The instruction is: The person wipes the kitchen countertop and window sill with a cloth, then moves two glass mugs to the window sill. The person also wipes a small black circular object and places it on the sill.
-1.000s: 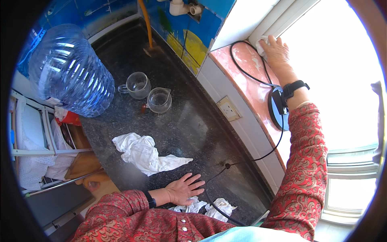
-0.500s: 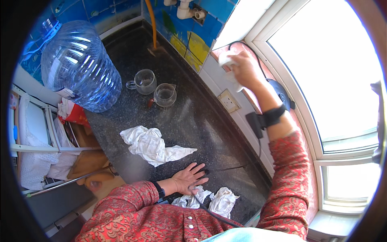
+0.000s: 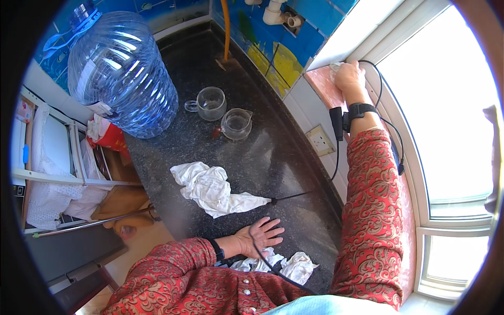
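My right hand [image 3: 350, 77] reaches to the far end of the pink window sill [image 3: 320, 84]. Its fingers are closed on a white wipe [image 3: 334, 70], mostly hidden under them and pressed against the sill. My left hand [image 3: 257, 239] lies on the dark speckled countertop [image 3: 262, 168], fingers spread, holding nothing. Just beyond it is a large crumpled white cloth [image 3: 206, 188]. More crumpled white wipes [image 3: 298, 268] lie between the left hand and my body. A thin black cable passes across the left hand.
A large clear water jug [image 3: 123, 73] stands at the left. Near the counter's middle are a glass mug [image 3: 211, 104] and a small glass pitcher [image 3: 237, 124]. A wall socket [image 3: 319, 140] sits below the sill. Black cables [image 3: 401, 152] hang about my right arm beside the window [image 3: 446, 115].
My right hand has come down from above the sill onto its far end with the wipe. The view has shifted slightly. My left hand stays spread on the countertop.
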`<action>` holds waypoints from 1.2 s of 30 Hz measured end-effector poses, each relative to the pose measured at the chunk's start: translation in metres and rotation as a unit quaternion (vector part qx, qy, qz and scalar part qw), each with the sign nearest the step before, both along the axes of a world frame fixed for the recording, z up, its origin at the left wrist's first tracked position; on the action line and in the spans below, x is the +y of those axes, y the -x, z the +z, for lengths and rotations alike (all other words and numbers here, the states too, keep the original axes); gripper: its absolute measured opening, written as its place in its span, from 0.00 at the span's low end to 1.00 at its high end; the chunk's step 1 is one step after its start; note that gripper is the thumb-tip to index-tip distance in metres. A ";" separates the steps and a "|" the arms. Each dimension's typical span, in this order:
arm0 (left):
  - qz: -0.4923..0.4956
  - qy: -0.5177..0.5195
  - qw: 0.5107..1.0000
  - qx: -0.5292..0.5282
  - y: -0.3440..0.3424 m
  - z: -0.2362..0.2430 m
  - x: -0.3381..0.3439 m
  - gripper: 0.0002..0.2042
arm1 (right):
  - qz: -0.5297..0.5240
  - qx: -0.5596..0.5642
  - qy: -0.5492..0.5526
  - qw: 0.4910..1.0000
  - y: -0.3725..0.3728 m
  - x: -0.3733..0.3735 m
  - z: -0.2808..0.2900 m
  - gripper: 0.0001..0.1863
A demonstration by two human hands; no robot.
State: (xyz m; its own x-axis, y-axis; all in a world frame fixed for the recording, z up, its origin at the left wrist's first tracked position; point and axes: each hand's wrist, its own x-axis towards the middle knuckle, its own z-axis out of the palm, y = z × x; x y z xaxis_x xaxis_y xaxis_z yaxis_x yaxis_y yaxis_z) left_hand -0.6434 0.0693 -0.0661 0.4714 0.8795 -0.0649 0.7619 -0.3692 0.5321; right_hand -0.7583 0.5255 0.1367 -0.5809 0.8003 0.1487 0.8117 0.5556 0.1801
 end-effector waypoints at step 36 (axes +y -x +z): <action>0.111 -0.093 0.987 -0.072 -0.007 0.013 0.000 0.17 | -0.036 0.283 0.234 0.929 -0.333 -0.343 -0.164 0.13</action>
State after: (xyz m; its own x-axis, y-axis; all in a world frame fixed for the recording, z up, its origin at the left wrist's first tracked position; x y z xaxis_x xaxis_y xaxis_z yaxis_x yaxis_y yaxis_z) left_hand -0.6366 0.0689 -0.0533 0.2583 0.9527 0.1601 0.7567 -0.3025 0.5796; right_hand -0.4251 0.1829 -0.0277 -0.4573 0.8884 0.0395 0.7411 0.4053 -0.5352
